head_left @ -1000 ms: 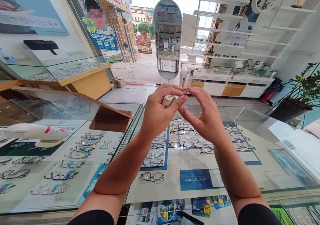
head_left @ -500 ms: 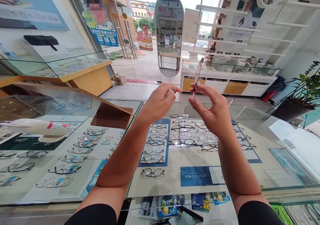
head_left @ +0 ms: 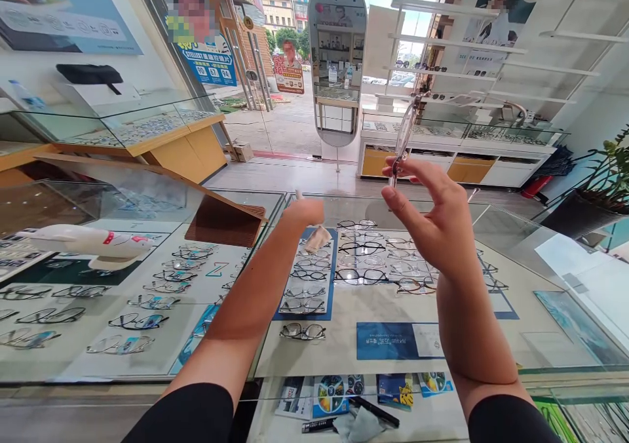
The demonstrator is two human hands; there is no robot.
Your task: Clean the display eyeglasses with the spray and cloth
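Observation:
Raised over the glass counter, my right hand [head_left: 435,210] pinches a pair of eyeglasses [head_left: 405,132] between thumb and fingers. The glasses have a thin clear frame and are turned edge-on to me. My left hand [head_left: 305,211] is closed and lower, to the left of the glasses and apart from them. A small pale beige cloth [head_left: 317,240] shows beneath it, with a light tip above. Most of the left fingers are hidden by the back of the hand. Below lie rows of eyeglasses [head_left: 361,275] inside the counter.
A single pair of glasses [head_left: 303,331] lies near a blue card [head_left: 386,341]. On the left stand a white rocket-shaped model [head_left: 93,241] and a tilted brown wooden tray [head_left: 223,223]. Beyond the counter are an oval mirror [head_left: 337,56] and a potted plant [head_left: 587,191].
My left hand has dropped down and left, away from the glasses, and the beige cloth now hangs into view. My right hand appears slightly farther right, still holding the glasses. The view has shifted slightly.

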